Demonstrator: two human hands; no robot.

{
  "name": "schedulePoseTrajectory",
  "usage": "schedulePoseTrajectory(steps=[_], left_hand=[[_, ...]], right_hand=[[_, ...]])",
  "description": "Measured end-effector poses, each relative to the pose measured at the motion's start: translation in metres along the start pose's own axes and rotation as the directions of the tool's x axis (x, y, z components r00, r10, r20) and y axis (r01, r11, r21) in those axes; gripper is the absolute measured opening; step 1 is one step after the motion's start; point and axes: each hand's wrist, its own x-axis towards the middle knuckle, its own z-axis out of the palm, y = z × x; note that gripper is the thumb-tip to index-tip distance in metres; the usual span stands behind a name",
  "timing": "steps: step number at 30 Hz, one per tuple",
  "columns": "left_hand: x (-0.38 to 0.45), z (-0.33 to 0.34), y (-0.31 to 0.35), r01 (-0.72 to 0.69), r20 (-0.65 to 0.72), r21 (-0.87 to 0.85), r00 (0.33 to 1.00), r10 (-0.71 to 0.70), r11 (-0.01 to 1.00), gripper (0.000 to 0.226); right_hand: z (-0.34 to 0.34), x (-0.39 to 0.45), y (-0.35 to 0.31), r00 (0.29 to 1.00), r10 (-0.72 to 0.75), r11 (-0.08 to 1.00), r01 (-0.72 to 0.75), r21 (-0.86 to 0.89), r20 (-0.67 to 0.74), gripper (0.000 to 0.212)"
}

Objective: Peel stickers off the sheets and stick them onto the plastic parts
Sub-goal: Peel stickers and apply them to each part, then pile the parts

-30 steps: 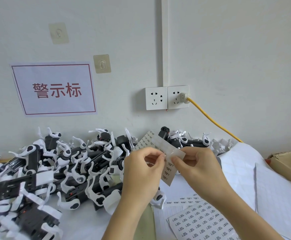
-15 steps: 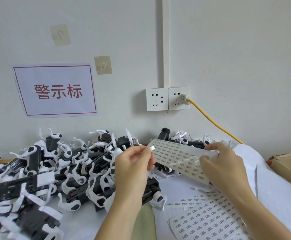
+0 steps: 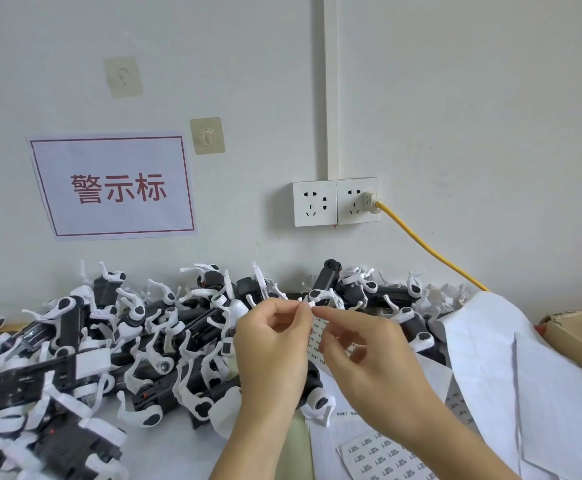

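White wall fills the head view above a pale worktop point(image 3: 165, 448), carrying a paper sign point(image 3: 113, 187) with red characters, two clear adhesive hooks point(image 3: 207, 136), and a double wall socket point(image 3: 336, 201) with a yellow cable point(image 3: 428, 252) plugged into its right half. Both hands meet in front of the camera, fingertips almost touching: the left hand point(image 3: 275, 344) curls thumb and forefinger onto a small white sticker point(image 3: 309, 304) at the very top of the grip, and the right hand point(image 3: 369, 355) pinches the printed sticker sheet point(image 3: 317, 337), which hangs between the two palms just below that pinch. Behind and to the left of the grip lies a heap of black-and-white plastic parts point(image 3: 109, 344), reaching along the wall. Below the right wrist more printed sticker sheets point(image 3: 383, 455) lie flat; to the right of the grip blank backing sheets point(image 3: 525, 375) are piled, with a cardboard box point(image 3: 580, 336) beyond them at the frame edge
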Motion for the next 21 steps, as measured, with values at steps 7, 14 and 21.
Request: schedulePoseTrajectory(steps=[7,14,21], left_hand=[[-0.004,-0.001,0.004,-0.065,0.085,0.017,0.994,0.063,0.998,0.021],[-0.003,-0.001,0.006,0.006,0.136,-0.016,0.991,-0.004,1.0,0.019],[-0.006,0.001,0.009,0.05,0.259,-0.068,0.965,-0.03,0.996,0.012]], right_hand=[[0.001,0.0,-0.002,0.997,0.079,0.991,-0.081,0.102,0.025,0.051],[-0.009,0.006,0.01,0.946,0.311,0.882,-0.252,0.398,-0.092,0.025],[-0.009,0.007,0.014,0.94,0.339,0.851,-0.293,0.436,-0.028,0.027]])
